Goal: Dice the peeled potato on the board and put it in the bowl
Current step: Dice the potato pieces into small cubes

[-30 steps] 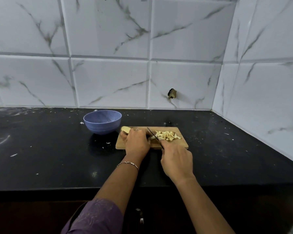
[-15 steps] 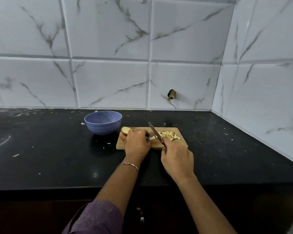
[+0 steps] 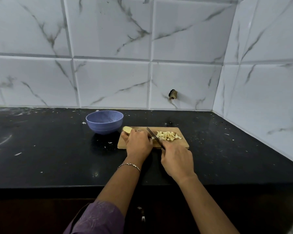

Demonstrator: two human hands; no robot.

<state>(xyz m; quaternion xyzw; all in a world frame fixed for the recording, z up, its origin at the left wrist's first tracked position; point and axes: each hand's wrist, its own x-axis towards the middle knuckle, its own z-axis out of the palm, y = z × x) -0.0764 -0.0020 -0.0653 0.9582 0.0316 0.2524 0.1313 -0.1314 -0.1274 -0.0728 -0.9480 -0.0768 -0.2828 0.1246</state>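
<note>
Left of our left hand [image 3: 139, 144], the blue bowl [image 3: 104, 121] stands on the black surface [image 3: 41, 149], just off the board's [image 3: 182, 144] left edge. The left fingers [image 3: 142, 133] curl over the potato [image 3: 126, 129], its end poking out left. Our right hand's [image 3: 176, 159] fingers [image 3: 166, 147] clamp the knife [image 3: 152, 135], blade slanting between both hands. The diced pieces [image 3: 167, 136] lie just beyond, with open surface farther right.

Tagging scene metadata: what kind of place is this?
Most likely a home kitchen: black stone countertop backed by marble-look wall tiles, with a wooden cutting board of diced potato and a blue bowl.
</note>
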